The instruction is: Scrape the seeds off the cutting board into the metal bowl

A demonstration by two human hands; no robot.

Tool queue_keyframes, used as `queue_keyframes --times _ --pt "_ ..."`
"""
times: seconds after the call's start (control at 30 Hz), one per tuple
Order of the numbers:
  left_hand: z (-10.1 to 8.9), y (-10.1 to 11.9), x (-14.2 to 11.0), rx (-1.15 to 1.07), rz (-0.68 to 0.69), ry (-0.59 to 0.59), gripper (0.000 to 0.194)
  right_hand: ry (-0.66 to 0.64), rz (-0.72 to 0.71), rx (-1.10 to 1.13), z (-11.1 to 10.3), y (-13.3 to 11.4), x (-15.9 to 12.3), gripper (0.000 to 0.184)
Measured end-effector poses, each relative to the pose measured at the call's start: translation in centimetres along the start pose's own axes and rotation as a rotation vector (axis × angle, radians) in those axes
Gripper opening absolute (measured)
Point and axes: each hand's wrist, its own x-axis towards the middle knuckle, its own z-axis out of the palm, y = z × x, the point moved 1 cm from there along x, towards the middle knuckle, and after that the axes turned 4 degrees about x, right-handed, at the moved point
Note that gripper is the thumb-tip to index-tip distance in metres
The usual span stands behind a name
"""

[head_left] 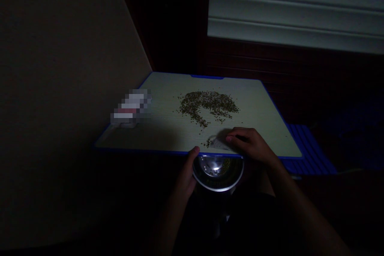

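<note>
Small dark seeds (192, 102) lay loose on a pale cutting board (162, 88) with a blue rim, gathered in a rough arch around the middle of its surface, with strays scattered about the edges. The open side of the arch faced the person, and its left end trailed down toward the near edge. A smaller cluster of seeds sat close to that edge, at the left end of a thin, translucent sheet (220, 143) that lay low against the board. The right hand (254, 143) had its thumb and fingers brought together on the sheet's right end, the wrist reaching in over the board's near edge. The left hand (189, 172) rested its thumb at the near edge, to the left of the sheet; its other fingers were lower, beside the bowl, and how far they were closed could not be told. Beneath the near edge, between the two forearms, was a round, shiny metal bowl (218, 189), partly covered by the board, with more seeds visible inside toward its right side. At the board's left side sat a small container (124, 122), its upper part pixelated. Farther right, lower than the board, lay a blue ribbed surface (312, 148). A plain wall (66, 68) rose on the left, and pale horizontal slats (294, 12) crossed the upper right above dark reddish panelling (240, 62). The light was dim throughout.
</note>
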Motion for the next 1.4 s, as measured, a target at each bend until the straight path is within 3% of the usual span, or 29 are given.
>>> queue_keyframes --times 0.37,0.83,1.4 --pt "0.1 0.0 -0.1 0.006 0.000 0.012 0.051 -0.020 -0.111 -0.079 0.1 0.1 0.4 0.021" --pt "0.1 0.0 0.0 0.018 0.013 -0.017 0.051 0.010 -0.355 -0.210 0.6 0.2 1.1 0.026" --pt "0.0 -0.1 0.1 0.010 -0.005 -0.029 0.053 0.001 -0.344 -0.223 0.6 0.2 1.2 0.024"
